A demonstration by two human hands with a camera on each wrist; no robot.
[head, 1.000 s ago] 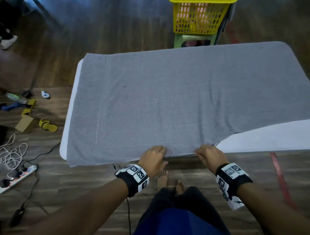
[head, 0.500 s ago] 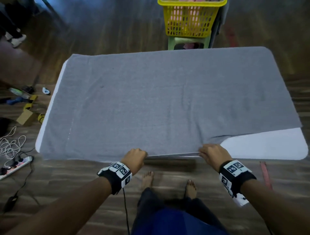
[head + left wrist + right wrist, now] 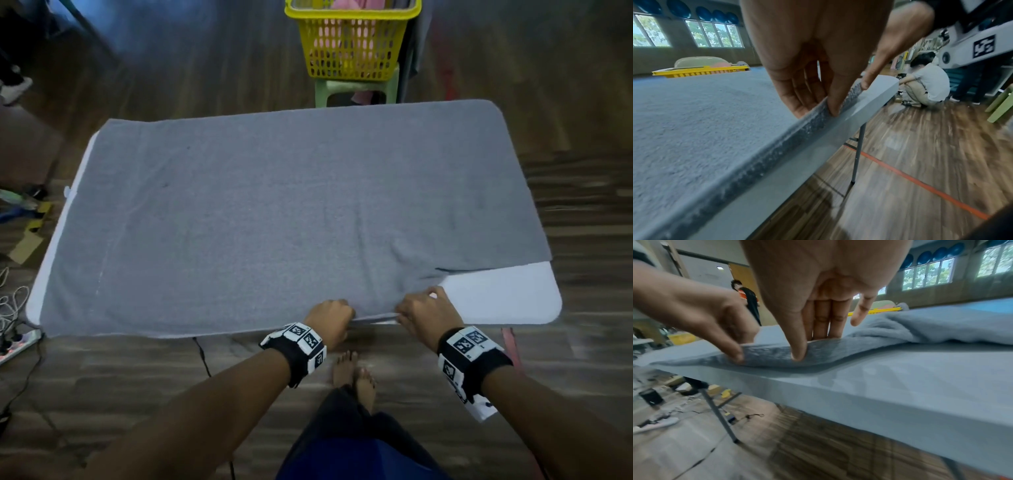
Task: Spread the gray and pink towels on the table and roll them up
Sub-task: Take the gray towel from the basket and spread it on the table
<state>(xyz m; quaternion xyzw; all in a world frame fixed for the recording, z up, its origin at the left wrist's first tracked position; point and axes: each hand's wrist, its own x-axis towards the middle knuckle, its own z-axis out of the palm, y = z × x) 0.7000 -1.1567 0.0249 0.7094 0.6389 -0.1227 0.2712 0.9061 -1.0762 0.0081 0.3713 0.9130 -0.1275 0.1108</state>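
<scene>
A gray towel (image 3: 274,219) lies spread over most of the white table (image 3: 507,294); only the table's near right corner is bare. My left hand (image 3: 330,315) pinches the towel's near hem (image 3: 818,123) between thumb and fingers at the table's front edge. Close beside it, my right hand (image 3: 423,313) pinches the same hem (image 3: 777,352), thumb under and fingers on top, lifting it slightly. To the right of that hand the towel bunches into a fold (image 3: 900,331). A pink towel (image 3: 342,7) shows inside the yellow basket (image 3: 352,44) beyond the table.
The basket stands on a green stool (image 3: 356,90) behind the table's far edge. Cables and a power strip (image 3: 17,346) lie on the wood floor at the left, with small clutter. A person (image 3: 927,82) crouches to the right; another (image 3: 748,298) stands at the left.
Both hands keep hold of the near hem and have drawn closer together. The view has shifted so the table sits lower and the basket shows more.
</scene>
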